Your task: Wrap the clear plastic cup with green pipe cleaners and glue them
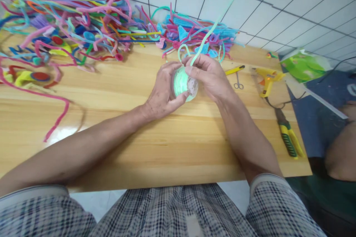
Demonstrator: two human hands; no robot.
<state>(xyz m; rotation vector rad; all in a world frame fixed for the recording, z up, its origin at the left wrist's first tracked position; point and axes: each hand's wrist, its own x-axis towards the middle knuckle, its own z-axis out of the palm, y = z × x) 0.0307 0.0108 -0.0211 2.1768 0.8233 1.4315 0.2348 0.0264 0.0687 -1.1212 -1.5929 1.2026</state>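
Over the middle of the table, my left hand curls round a roundish form covered in mint-green windings, its right end whitish. I cannot make out what lies under the windings. A long mint-green chenille stem runs from it up toward the wall, and a small loop of green bends beside it. My right hand pinches this stem between thumb and fingers at the form's upper right edge. Just right of that hand lie a yellow utility knife and small scissors.
Tangled, many-coloured chenille stems heap along the back left, with more blue and pink stems behind my hands. At right are a yellow glue gun, pliers and a green packet. Another person's arm shows at the right edge.
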